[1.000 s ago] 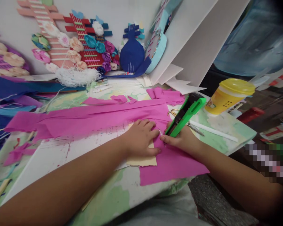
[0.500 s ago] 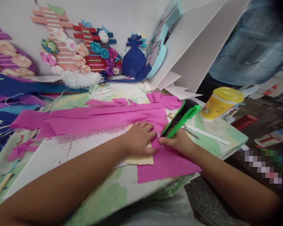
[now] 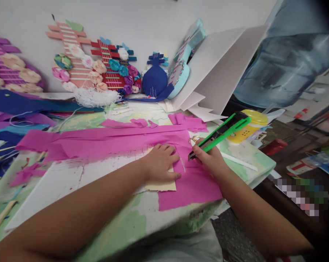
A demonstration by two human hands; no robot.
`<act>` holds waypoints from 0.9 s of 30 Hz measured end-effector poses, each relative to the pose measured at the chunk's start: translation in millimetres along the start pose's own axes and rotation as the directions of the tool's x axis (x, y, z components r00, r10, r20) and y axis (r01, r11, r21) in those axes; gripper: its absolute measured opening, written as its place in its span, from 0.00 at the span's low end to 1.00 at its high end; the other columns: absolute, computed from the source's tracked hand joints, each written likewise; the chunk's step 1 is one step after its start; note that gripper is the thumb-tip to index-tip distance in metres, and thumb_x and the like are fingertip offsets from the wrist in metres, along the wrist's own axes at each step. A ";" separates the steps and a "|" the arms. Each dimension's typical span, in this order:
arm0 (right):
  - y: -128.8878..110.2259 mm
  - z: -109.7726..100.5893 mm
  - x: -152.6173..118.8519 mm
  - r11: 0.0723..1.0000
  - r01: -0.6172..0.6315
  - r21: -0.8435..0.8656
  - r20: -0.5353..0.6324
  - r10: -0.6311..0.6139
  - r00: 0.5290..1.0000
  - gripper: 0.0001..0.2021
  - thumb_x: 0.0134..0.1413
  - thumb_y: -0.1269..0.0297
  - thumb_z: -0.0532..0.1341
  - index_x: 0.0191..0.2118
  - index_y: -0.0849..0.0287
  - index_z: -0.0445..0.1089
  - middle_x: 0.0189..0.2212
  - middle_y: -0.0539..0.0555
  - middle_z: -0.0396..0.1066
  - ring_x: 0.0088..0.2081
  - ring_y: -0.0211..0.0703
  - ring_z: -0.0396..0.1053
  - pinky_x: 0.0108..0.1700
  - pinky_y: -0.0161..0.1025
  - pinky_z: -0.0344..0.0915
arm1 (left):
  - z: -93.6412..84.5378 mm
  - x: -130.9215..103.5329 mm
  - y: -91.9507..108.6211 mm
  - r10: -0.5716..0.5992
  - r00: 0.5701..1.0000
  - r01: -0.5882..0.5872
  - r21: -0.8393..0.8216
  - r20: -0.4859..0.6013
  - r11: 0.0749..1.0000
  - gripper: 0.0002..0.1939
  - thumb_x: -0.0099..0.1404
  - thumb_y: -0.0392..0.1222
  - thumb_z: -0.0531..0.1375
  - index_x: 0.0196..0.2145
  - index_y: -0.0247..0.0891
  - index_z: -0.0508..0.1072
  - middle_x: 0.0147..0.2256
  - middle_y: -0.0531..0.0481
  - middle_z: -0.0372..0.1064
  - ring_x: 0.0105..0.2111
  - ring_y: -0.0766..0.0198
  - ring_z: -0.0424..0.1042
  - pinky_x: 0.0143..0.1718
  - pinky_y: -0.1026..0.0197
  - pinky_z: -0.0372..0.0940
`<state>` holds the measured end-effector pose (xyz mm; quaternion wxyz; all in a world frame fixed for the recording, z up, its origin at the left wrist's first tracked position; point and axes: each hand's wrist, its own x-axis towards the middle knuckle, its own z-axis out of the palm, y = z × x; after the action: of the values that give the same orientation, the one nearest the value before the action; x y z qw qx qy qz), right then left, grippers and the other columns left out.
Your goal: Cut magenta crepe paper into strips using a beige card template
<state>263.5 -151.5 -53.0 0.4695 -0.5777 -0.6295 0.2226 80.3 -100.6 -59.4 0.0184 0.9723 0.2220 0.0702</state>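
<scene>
My left hand (image 3: 163, 162) lies flat with its fingers spread, pressing on a cream card (image 3: 160, 185) and the magenta crepe paper (image 3: 191, 189) beside it. In my right hand (image 3: 209, 156) is a green and black utility knife (image 3: 221, 131), its blade tip close over the paper. Whether the tip touches cannot be made out. A thin pale slit (image 3: 182, 162) shows in the paper between my hands. Under the card and paper lies a white board (image 3: 63, 182) with magenta marks. Scissors with gold handles (image 3: 194, 139) lie partly hidden behind my right hand.
Along the wall stand paper instrument models, among them a dark blue one (image 3: 155, 78). White string (image 3: 97, 97) is heaped in front of them. A yellow-lidded cup (image 3: 242, 131) stands at the right, before a large water bottle (image 3: 281, 69). Folded white boards (image 3: 208, 69) lean behind.
My right hand has lifted the knife slightly and tilted it over to the right, away from the card. The slit in the paper now shows. My left hand stays on the card.
</scene>
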 end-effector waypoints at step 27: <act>10.2 10.1 -6.0 0.996 -0.036 -0.080 0.189 0.050 0.981 0.13 0.44 0.55 0.58 0.22 0.61 0.62 0.19 0.48 0.62 0.25 0.36 0.60 0.29 0.33 0.58 | -3.0 -4.4 12.7 -0.010 0.999 0.010 0.010 0.046 1.000 0.32 0.56 0.60 0.51 0.49 0.32 0.62 0.50 0.39 0.58 0.50 0.49 0.55 0.49 0.51 0.49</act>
<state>259.6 -152.1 -68.0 0.3798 -0.5846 -0.6670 0.2629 81.4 -114.0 -56.1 0.0191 0.9727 0.2266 0.0469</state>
